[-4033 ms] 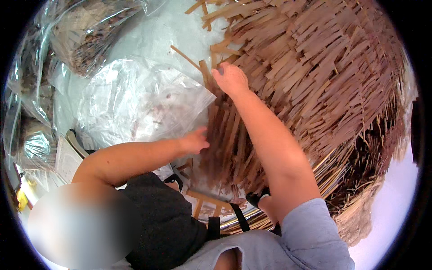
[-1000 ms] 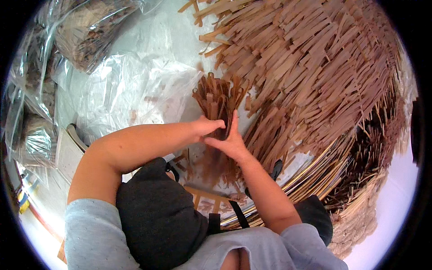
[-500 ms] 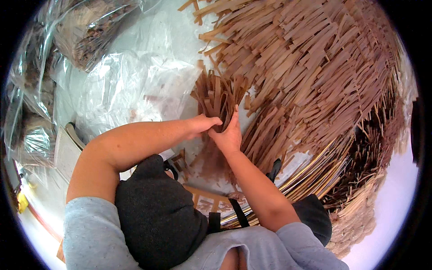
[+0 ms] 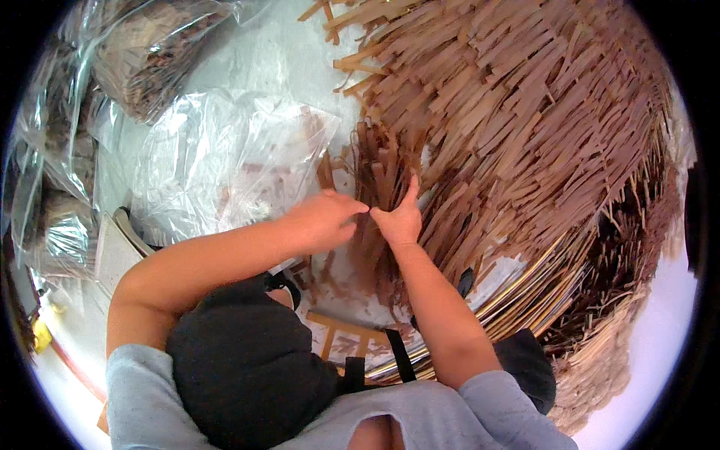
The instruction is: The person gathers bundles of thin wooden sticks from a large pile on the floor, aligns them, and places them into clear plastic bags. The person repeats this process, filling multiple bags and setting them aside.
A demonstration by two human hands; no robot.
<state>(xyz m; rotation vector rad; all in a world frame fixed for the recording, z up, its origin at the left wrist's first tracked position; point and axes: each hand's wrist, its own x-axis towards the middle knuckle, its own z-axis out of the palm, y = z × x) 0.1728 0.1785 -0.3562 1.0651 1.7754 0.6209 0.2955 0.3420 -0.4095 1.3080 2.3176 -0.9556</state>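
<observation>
Shifted rightward, the bundle of brown strips (image 4: 384,166) now stands just left of the big strip pile (image 4: 517,120)! Farthest left of that pile, clear plastic (image 4: 217,161); nearer, the left hand (image 4: 321,221), fingers parted; nearest, the right hand (image 4: 401,223), thumb and forefinger spread against the bundle, whether clamped I can't tell.

The strip bundle (image 4: 381,161) is between the plastic bag (image 4: 210,169), left, and the strip thatch (image 4: 525,112), right; filled bags (image 4: 150,64) lie farther left, rods (image 4: 517,291) along the thatch's near edge
</observation>
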